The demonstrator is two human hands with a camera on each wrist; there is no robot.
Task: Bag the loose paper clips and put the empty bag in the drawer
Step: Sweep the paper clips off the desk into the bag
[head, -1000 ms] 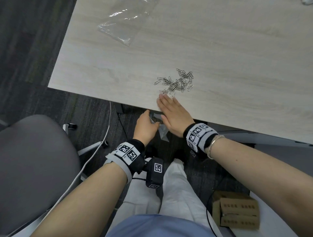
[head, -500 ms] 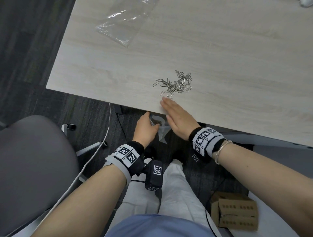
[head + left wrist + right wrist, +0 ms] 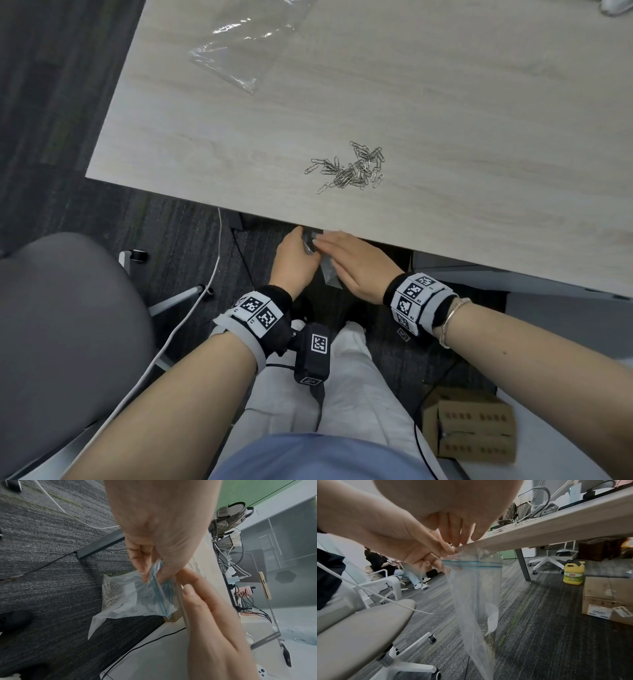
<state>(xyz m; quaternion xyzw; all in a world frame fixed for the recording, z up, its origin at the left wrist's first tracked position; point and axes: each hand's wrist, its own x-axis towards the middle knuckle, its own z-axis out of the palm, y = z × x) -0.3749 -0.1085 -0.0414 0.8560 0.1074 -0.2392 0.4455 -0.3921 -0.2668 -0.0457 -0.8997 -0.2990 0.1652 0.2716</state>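
A heap of loose paper clips (image 3: 349, 169) lies on the pale wooden table (image 3: 445, 85) near its front edge. Just below that edge my left hand (image 3: 295, 255) pinches the mouth of a clear zip bag (image 3: 135, 596) with a blue seal strip; the bag (image 3: 476, 595) hangs down with clips in its bottom. My right hand (image 3: 352, 263) has straight fingers (image 3: 197, 588) at the bag's mouth, beside the table edge. A second clear bag (image 3: 239, 51) lies flat at the table's far left. No drawer shows in any view.
A grey office chair (image 3: 68, 342) stands at my left with a white cable (image 3: 191, 308) across the dark carpet. A cardboard box (image 3: 472, 425) sits on the floor at my right. A yellow bottle (image 3: 573, 573) stands under the table.
My right hand has slid back off the table, from the clip heap down to the bag's mouth below the edge. The left hand has kept its hold on the bag.
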